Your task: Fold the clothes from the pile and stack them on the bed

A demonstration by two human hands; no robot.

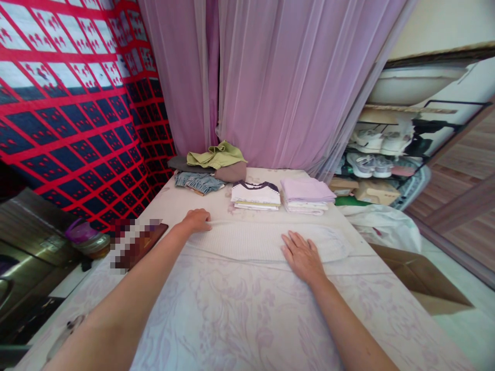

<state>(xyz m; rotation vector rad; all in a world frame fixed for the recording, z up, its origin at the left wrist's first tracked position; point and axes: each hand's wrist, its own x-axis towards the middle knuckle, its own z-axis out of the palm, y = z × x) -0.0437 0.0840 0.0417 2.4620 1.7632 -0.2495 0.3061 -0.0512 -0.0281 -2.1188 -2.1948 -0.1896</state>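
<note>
A white ribbed knit garment [247, 242] lies across the table, folded into a long flat strip. At its far left corner my left hand [197, 220] has its fingers curled in, closed on the fabric edge. My right hand [303, 255] rests flat, fingers stretched, on the right part of the knit. Just beyond the strip stand a stack of folded white shirts [255, 196], the top one with a dark collar, and a stack of folded lilac and white clothes [307, 195].
Jeans [199, 181], a green garment [216, 155] and other clothes are heaped at the far left. A floral cloth [240, 309] covers the table. Purple curtains [294, 82] hang behind. On the right are a shoe rack [381, 139] and an open cardboard box [421, 278].
</note>
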